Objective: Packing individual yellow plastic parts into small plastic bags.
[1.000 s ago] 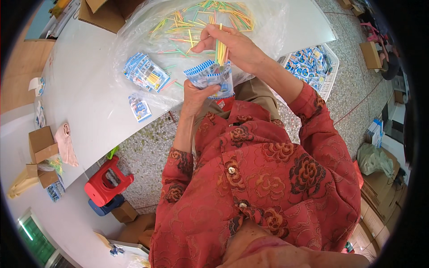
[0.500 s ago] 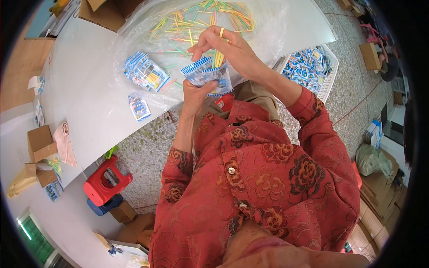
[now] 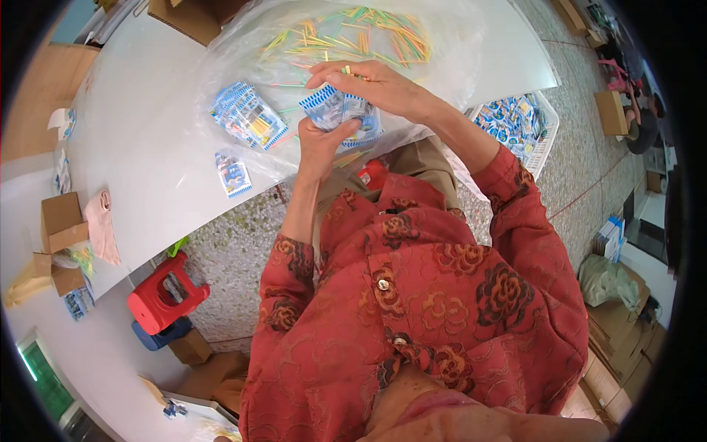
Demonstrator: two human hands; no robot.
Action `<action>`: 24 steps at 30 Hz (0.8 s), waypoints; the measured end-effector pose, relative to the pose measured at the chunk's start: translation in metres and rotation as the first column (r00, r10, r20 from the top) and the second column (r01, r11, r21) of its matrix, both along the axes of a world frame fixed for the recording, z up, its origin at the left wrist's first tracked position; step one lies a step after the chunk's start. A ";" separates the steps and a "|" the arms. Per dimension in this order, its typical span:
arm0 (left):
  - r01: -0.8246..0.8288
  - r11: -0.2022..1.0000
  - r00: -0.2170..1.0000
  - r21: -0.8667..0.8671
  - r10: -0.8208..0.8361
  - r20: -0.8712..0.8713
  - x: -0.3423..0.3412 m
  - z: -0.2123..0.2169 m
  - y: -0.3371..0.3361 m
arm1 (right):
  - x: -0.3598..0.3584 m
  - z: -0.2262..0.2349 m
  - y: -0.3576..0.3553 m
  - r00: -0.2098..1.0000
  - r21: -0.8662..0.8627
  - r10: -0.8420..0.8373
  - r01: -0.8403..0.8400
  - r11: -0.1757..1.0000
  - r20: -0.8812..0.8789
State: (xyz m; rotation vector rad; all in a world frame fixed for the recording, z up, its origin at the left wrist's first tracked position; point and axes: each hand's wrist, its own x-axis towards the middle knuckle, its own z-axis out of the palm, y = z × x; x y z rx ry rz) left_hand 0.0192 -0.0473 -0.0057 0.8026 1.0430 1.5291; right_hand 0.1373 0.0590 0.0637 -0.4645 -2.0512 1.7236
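So the person in the red flowered jacket is standing at the edge of a white table [image 3: 147, 110], both hands up over a clear plastic sheet [image 3: 243, 66] that's spread on it. Left hand [image 3: 322, 144] is curled around a small blue-and-white packet [image 3: 340, 112], thumb on the near face and fingers wrapped behind it, gripping it from below. Right hand [image 3: 368, 85] comes over the top of the same packet, fingers bent down and pinched together around a few thin sticks [image 3: 346, 71], with just the yellow-green tips poking out between the fingertips. Both hands are pretty much closed, and they touch each other at the packet.

Packet is held up off the table, just in front of the person's chest, over the near edge of the plastic.

Behind the hands there's a loose pile of colourful sticks [image 3: 368, 37], yellow, green, orange, pink, scattered on the plastic. To the left of the hands sits a small stack of matching blue packets [image 3: 247, 118], and one more single packet [image 3: 234, 175] lies nearer the table edge. Off to the right, beside the table, a white basket [image 3: 545, 144] is full of the same blue packets. Down on the floor to the left there's a red plastic stool [image 3: 163, 298].
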 end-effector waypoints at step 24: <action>-0.153 0.988 0.988 0.007 0.153 -0.013 -0.029 0.003 0.011 | 0.014 -0.013 0.011 0.954 0.029 -0.297 0.296 0.955 0.043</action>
